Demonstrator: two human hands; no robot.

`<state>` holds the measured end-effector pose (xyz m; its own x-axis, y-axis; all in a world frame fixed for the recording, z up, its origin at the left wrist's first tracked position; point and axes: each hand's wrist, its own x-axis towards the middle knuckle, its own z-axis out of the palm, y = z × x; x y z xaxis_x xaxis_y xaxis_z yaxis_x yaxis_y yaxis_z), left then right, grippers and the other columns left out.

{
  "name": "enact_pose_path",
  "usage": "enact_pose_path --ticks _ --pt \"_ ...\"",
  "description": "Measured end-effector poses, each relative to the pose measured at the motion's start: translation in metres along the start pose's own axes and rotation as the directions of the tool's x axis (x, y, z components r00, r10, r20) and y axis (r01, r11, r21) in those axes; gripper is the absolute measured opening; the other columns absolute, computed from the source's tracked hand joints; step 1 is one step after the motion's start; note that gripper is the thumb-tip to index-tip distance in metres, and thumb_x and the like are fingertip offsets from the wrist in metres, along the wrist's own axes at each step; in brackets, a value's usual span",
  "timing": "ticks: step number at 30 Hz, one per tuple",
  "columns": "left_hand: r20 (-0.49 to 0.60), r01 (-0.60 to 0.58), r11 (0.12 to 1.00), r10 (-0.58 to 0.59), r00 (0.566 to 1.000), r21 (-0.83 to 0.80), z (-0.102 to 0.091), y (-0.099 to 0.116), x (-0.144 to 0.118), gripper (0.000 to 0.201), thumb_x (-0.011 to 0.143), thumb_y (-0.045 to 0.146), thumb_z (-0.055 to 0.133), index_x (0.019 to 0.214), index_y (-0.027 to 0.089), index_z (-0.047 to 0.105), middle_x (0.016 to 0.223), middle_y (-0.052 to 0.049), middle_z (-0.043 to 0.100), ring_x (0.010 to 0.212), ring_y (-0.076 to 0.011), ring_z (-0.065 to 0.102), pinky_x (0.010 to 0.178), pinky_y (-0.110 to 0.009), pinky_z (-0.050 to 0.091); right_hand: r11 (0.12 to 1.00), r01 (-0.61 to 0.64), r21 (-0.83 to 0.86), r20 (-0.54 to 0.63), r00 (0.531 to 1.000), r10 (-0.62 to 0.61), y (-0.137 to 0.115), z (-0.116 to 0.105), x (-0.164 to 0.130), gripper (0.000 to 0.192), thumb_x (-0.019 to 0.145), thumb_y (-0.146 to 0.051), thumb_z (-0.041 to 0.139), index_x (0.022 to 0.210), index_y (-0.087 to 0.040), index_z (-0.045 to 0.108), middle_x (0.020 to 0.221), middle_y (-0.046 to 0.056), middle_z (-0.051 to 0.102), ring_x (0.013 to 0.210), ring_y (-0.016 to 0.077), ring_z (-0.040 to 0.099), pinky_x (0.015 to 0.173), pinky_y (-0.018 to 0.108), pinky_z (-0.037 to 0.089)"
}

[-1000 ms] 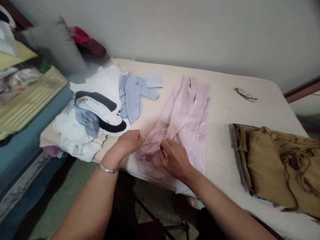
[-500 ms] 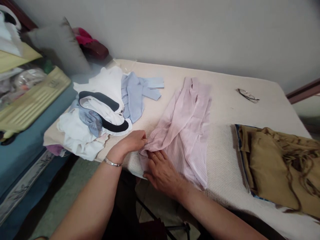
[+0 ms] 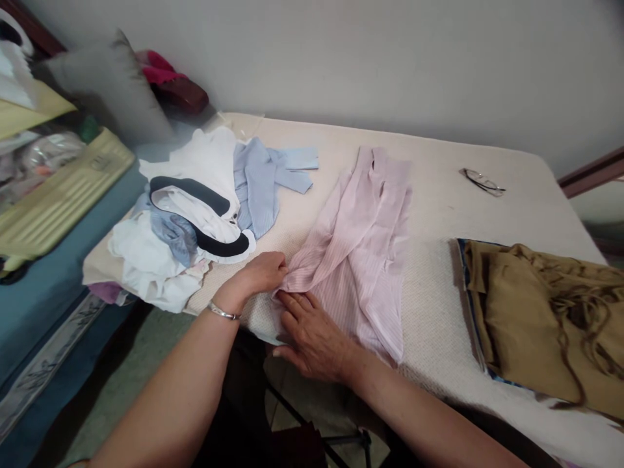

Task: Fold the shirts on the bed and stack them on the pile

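A pale pink striped garment point(image 3: 358, 240), creased and partly folded over itself, lies on the cream-covered table point(image 3: 429, 214). My left hand point(image 3: 266, 270), a silver bangle at its wrist, is closed on the garment's near left corner; its fingertips are partly hidden. Just below it, my right hand point(image 3: 314, 338) lies flat on the garment near the front edge, fingers stretched out beside the fold and thumb apart. Left of my hands is a loose heap with a white garment with black trim point(image 3: 195, 195) and a light blue striped garment point(image 3: 258, 188).
Eyeglasses point(image 3: 482, 182) rest at the back right. Folded brown cloth point(image 3: 526, 312) with cords lies at the right. A yellow open case point(image 3: 63, 195) and a grey cushion point(image 3: 107, 84) are at the left. A wall point(image 3: 365, 65) stands behind the table.
My right hand has slid slightly left and its fingers have straightened along the fold. My left hand keeps its hold on the corner. The view has shifted a little.
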<state>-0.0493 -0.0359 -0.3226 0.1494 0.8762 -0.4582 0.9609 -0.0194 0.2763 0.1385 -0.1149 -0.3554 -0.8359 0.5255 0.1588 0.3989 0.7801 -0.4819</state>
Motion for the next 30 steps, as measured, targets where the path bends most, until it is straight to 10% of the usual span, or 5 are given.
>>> enact_pose_path --ticks 6,12,21,25,30 --pt "-0.107 0.009 0.997 -0.016 0.994 -0.074 -0.002 -0.009 0.000 0.019 0.091 0.029 0.049 0.086 0.017 0.063 0.083 -0.006 0.068 0.075 -0.0185 0.058 0.067 -0.031 0.038 0.979 0.127 0.159 0.018 0.991 -0.132 0.000 -0.001 -0.002 0.027 0.094 -0.036 0.060 0.109 -0.014 0.057 0.147 0.022 0.048 0.140 0.0301 0.040 0.117 0.051 0.034" --pt "-0.002 -0.239 0.946 0.245 0.970 -0.218 -0.004 -0.003 -0.019 0.023 0.073 0.037 0.071 0.086 0.021 0.060 0.078 0.001 0.066 0.069 -0.0156 0.056 0.060 -0.027 0.037 0.974 0.137 0.179 -0.041 0.990 -0.132 -0.001 0.011 -0.005 0.017 0.093 -0.026 0.057 0.106 -0.015 0.057 0.137 0.021 0.054 0.136 0.0313 0.044 0.114 0.052 0.038" --pt "0.015 -0.251 0.967 0.250 0.968 0.034 0.007 0.011 -0.016 0.009 0.074 0.017 0.056 0.078 0.021 0.063 0.077 -0.002 0.066 0.070 -0.0176 0.056 0.060 -0.030 0.031 0.980 0.157 0.121 -0.051 0.987 -0.152 -0.009 0.016 -0.010 0.016 0.095 -0.021 0.053 0.108 -0.012 0.057 0.139 0.023 0.053 0.132 0.0317 0.048 0.107 0.050 0.044" --pt "-0.081 -0.193 0.979 0.188 0.979 -0.068 -0.004 -0.006 -0.013 0.005 0.079 0.019 0.056 0.077 0.019 0.061 0.074 -0.001 0.062 0.068 -0.0156 0.052 0.061 -0.029 0.032 0.941 -0.064 0.334 -0.199 0.971 0.136 -0.007 0.013 -0.005 0.011 0.094 -0.016 0.048 0.104 -0.018 0.053 0.120 0.016 0.063 0.109 0.0249 0.061 0.092 0.043 0.052" --pt "-0.025 -0.216 0.959 0.216 0.976 -0.185 -0.009 -0.015 -0.014 0.004 0.080 0.020 0.058 0.082 0.018 0.062 0.076 0.000 0.062 0.071 -0.0151 0.052 0.063 -0.028 0.034 0.575 -0.332 0.747 -0.156 0.754 0.638 0.003 0.012 0.008 0.006 0.090 -0.021 0.056 0.094 -0.022 0.051 0.092 0.004 0.066 0.086 0.0179 0.065 0.076 0.033 0.053"
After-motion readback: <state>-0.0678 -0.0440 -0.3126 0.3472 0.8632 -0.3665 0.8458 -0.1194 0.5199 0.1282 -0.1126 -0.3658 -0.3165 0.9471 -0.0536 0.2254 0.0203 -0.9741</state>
